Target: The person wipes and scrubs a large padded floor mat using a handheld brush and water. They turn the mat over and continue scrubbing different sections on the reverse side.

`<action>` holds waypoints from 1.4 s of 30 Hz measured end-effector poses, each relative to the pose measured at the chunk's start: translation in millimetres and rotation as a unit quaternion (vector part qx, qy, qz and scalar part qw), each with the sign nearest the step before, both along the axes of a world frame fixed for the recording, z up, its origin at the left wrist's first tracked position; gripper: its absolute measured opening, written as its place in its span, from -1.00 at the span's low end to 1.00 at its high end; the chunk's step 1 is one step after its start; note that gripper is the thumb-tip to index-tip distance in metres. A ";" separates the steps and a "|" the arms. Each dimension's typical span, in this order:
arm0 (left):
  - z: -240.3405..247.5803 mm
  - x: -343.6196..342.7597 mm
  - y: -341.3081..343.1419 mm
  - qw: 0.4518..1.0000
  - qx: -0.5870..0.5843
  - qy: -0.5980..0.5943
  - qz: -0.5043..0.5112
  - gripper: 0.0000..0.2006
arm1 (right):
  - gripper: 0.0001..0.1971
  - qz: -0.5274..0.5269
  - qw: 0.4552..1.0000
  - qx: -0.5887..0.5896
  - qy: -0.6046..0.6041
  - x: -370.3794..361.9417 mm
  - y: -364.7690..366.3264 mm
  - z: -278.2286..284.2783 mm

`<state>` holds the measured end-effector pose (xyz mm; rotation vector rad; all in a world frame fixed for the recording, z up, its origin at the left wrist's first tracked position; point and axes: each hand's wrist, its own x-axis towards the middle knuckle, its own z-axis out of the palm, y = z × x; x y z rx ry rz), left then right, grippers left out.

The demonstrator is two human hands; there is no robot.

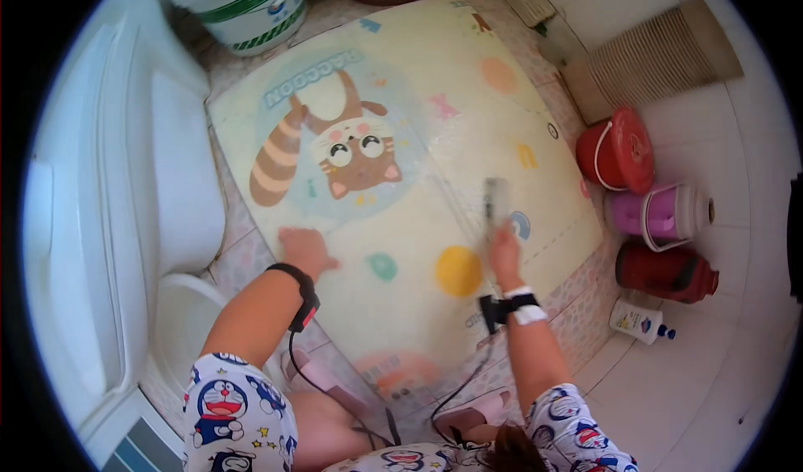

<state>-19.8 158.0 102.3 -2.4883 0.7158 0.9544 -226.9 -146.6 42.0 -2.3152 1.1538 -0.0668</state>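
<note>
A cream play mat [410, 288] with a cartoon raccoon drawing lies spread over the tiled floor, its surface wet and shiny in places. My left hand [305, 251] lies on the mat near its left edge, thumb stretched out, holding nothing. On the right half of the mat, my right hand [504, 254] is closed around a pale brush [495, 194]. Motion smears the brush, so its bristles cannot be made out. Each wrist wears a black strap with a cable.
A white bucket with green bands [251, 12] stands at the far left, beside a white tub [180, 162]. Along the right wall are a washboard [648, 58], red bucket [615, 150], purple flask [657, 214], dark red flask [665, 271] and white pump bottle [637, 321]. A white basin [180, 305] sits lower left.
</note>
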 end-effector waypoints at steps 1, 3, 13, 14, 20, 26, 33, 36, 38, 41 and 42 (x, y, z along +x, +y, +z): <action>0.8 -0.1 4.8 1.000 -0.003 0.002 0.012 -0.44 | -0.58 0.009 0.998 0.063 -0.010 28.5 28.2 6.7; -3.9 -0.4 0.4 0.999 -0.054 0.006 -0.001 -0.48 | -0.58 0.089 0.993 -0.019 -0.080 62.2 52.2 7.4; -35.1 -18.6 31.0 0.966 -0.214 -0.039 0.140 -0.33 | -0.52 0.041 0.993 0.027 0.103 -113.4 57.0 40.1; -35.5 -21.3 34.6 0.967 -0.208 -0.037 0.145 -0.33 | -0.51 0.045 0.994 0.002 0.098 -113.0 63.3 33.3; -39.5 -14.6 51.7 0.748 -0.443 -0.068 0.490 -0.37 | -0.51 0.119 0.989 -0.048 0.077 56.1 86.5 12.5; -108.3 3.6 90.9 0.378 -0.506 0.161 0.758 -0.44 | -0.47 0.376 0.918 0.069 0.109 114.3 228.7 6.6; -102.7 7.6 88.8 0.360 -0.476 0.185 0.781 -0.59 | -0.45 0.302 0.908 -0.114 0.269 29.0 91.4 9.2; -73.7 4.9 90.2 0.396 -0.416 0.170 0.801 -0.54 | -0.58 0.200 0.964 -0.130 0.113 98.0 51.7 11.3; -65.0 6.0 76.9 0.372 -0.423 0.169 0.808 -0.50 | -0.58 0.198 0.975 -0.104 0.007 158.2 55.1 -8.7; -62.9 9.0 70.7 0.305 -0.441 0.175 0.826 -0.41 | -0.61 0.321 0.947 -0.007 0.006 218.7 147.4 -18.6; -61.1 8.5 78.0 0.285 -0.440 0.172 0.834 -0.38 | -0.58 0.358 0.932 0.004 0.053 219.2 195.8 -10.2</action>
